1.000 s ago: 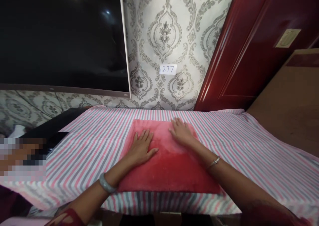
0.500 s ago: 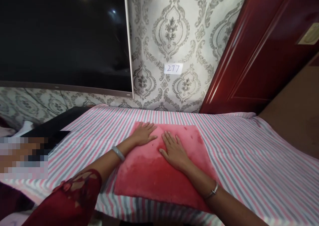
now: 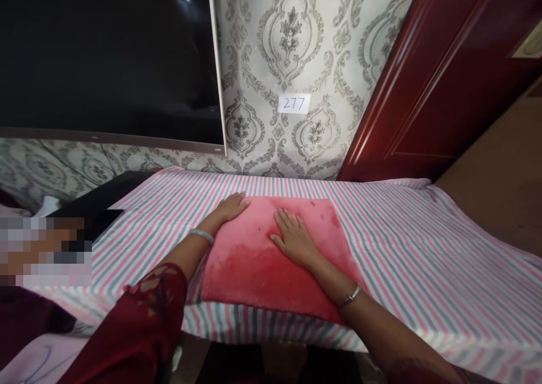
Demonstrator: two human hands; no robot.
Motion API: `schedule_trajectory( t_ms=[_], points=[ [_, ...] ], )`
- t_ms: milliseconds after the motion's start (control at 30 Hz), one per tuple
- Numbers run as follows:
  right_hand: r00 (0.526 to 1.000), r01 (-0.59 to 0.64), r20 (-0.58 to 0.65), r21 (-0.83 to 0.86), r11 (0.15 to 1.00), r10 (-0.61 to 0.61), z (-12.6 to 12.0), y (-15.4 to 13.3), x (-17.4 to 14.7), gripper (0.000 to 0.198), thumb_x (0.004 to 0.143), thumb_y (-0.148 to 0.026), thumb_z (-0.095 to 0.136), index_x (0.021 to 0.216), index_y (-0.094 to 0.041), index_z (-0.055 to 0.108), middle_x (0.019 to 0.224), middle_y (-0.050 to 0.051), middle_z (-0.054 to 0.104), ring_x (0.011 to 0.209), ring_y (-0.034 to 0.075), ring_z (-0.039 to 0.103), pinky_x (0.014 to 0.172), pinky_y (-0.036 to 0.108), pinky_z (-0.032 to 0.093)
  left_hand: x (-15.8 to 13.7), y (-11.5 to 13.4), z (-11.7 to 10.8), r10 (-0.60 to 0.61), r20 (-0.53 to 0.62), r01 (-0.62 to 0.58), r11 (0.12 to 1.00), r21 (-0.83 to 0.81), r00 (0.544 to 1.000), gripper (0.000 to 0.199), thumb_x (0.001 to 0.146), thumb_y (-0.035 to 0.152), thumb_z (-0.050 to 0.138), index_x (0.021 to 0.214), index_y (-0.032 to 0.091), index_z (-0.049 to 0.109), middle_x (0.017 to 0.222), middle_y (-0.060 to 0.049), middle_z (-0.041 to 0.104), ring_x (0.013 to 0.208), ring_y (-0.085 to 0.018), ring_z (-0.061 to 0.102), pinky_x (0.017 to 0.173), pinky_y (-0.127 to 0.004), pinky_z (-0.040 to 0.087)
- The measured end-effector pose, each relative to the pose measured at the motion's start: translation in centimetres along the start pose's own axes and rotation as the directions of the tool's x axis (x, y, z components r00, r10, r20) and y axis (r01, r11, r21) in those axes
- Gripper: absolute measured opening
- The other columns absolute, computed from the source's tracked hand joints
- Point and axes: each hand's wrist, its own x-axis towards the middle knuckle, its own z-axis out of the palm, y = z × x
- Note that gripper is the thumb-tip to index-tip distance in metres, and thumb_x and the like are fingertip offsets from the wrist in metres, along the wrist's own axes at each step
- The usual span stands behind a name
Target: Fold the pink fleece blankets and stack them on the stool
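Observation:
A red and pink plush cloth (image 3: 262,271) lies flat on a striped sheet (image 3: 415,243), its front edge close to the edge of the covered surface. At the cloth's far left corner rests my left hand (image 3: 232,206), its fingers over the edge there and holding nothing that I can see. My right hand (image 3: 295,238) lies palm down on the middle of the cloth with its fingers spread. Darker red patches show on the front half of the cloth and around my right hand.
Behind the surface stands a patterned wall with a paper (image 3: 293,103) marked 277. A large black screen (image 3: 105,56) hangs at the left, above a black object (image 3: 97,197). A dark red door frame (image 3: 406,107) rises at the right. A blurred patch covers the far left.
My left hand has slid left and away to the cloth's far left corner. My right hand stays on the middle of the cloth. The view has tilted slightly down.

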Motion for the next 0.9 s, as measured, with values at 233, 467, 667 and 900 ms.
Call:
schedule_trajectory(
  t_ms=[233, 467, 667, 900],
  points=[
    [0.998, 0.003, 0.057, 0.044, 0.999, -0.005, -1.2, 0.1, 0.6, 0.070, 0.100, -0.053, 0.027, 0.158, -0.014, 0.026, 0.165, 0.013, 0.018, 0.154, 0.026, 0.012, 0.122, 0.053, 0.010, -1.7, 3.4, -3.0, -0.099, -0.101, 0.114, 0.981, 0.158, 0.990, 0.077, 0.096, 0.056, 0.029, 0.157, 0.010, 0.024, 0.165, -0.022, 0.018, 0.153, -0.036, 0.011, 0.119, -0.061, 0.008],
    [0.993, 0.099, 0.069, -0.044, 0.994, -0.096, -2.7, 0.7, 5.3, 0.057, 0.102, -0.040, 0.027, 0.157, -0.024, 0.031, 0.164, 0.008, 0.026, 0.152, 0.027, 0.020, 0.120, 0.058, 0.014, -3.1, 8.0, 0.0, 0.168, -0.022, -0.164, 0.978, 0.133, 0.986, 0.056, 0.099, 0.035, 0.027, 0.153, 0.018, 0.035, 0.162, -0.013, 0.032, 0.151, -0.027, 0.025, 0.120, -0.057, 0.016],
    [0.998, 0.042, 0.040, -0.029, 0.999, -0.041, -1.8, 3.3, 6.0, 0.057, 0.103, -0.049, 0.027, 0.155, -0.028, 0.035, 0.162, 0.007, 0.032, 0.149, 0.028, 0.028, 0.118, 0.055, 0.020, -3.5, 7.5, 2.0, 0.208, -0.112, -0.184, 0.965, 0.187, 0.972, 0.057, 0.100, 0.039, 0.028, 0.151, 0.015, 0.039, 0.159, -0.016, 0.038, 0.149, -0.029, 0.030, 0.121, -0.054, 0.013],
    [0.961, -0.277, 0.001, 0.014, 0.961, 0.277, -2.5, 9.2, 4.2, 0.056, 0.103, -0.049, 0.023, 0.145, -0.027, 0.051, 0.149, 0.008, 0.052, 0.139, 0.032, 0.041, 0.115, 0.064, 0.019, -2.0, 3.9, 0.2, -0.030, -0.018, 0.032, 0.992, 0.124, 0.999, 0.066, 0.098, 0.057, 0.025, 0.153, 0.022, 0.038, 0.161, -0.008, 0.036, 0.151, -0.035, 0.021, 0.118, -0.061, 0.018]
  ],
)
